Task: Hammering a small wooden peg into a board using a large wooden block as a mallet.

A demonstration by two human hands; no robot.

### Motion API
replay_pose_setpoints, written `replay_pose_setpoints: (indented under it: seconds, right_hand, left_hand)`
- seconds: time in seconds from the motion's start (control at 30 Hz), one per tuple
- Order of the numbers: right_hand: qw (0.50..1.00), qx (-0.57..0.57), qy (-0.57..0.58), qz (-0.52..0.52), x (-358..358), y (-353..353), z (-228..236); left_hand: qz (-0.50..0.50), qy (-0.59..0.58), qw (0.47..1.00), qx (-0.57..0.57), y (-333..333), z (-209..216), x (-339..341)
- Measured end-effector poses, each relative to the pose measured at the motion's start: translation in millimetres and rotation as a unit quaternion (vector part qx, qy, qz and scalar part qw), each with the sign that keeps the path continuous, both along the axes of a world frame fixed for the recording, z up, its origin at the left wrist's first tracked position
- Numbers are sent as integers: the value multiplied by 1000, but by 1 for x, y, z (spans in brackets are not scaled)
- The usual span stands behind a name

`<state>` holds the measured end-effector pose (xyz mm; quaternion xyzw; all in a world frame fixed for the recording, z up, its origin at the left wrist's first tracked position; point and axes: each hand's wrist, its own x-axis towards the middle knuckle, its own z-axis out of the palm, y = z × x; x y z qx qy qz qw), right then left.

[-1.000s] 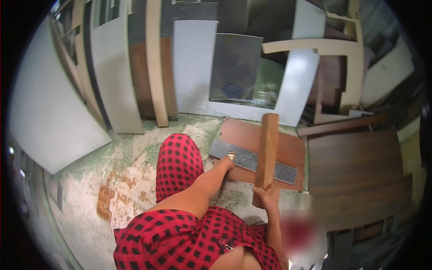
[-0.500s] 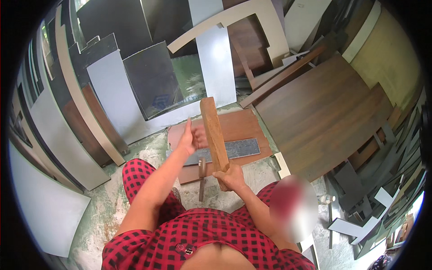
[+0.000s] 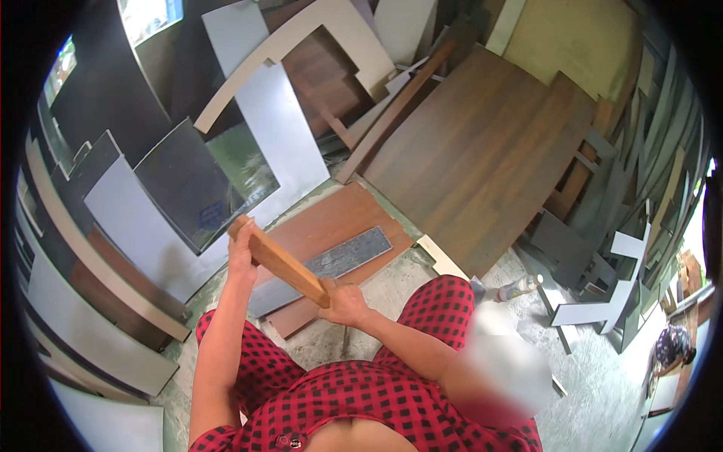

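Leaning at the far side of the floor (image 3: 587,377), a broad brown wood-grain panel (image 3: 482,151) is the biggest piece around, with a slim reddish plank (image 3: 399,113) along its left edge. Farther left stands a pale cut-out panel (image 3: 279,113), and within its opening a dark panel (image 3: 184,181) shows next to a green sheet (image 3: 237,162). Flat on the floor in front of the person lies a reddish-brown board (image 3: 331,211), and across it rests a long grey strip (image 3: 350,255). Over these two, held in the air and slanting from far left to near right, is a squared wooden bar (image 3: 285,265). The left hand (image 3: 242,252) has its fingers wrapped around the bar's far end; the right hand (image 3: 346,303) has its fingers clamped on the near end. Beyond the right knee (image 3: 440,305) is a small clear bottle (image 3: 520,288) with a whitish cap, its contents too small to make out. Low on the dark panel sits a blue printed mark (image 3: 215,216), with blurred lettering beside it
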<state>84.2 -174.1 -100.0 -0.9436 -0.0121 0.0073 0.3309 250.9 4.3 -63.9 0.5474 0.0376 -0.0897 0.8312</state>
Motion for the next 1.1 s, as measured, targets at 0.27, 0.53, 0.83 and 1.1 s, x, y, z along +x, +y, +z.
replay_pose_setpoints:
  seconds: [0.27, 0.53, 0.83, 1.1]
  right_hand:
    - [999, 32, 14, -8, 7, 4, 9]
    - [997, 55, 27, 38, 13, 4, 5]
    - [997, 47, 44, 41, 21, 2, -3]
    - [994, 35, 90, 47, 24, 4, 6]
  left_hand:
    - [32, -19, 995, -94, 6, 8, 0]
    - [87, -15, 985, -149, 12, 17, 7]
    - [76, 14, 985, -151, 3, 12, 20]
    - [89, 13, 987, -136, 3, 15, 16]
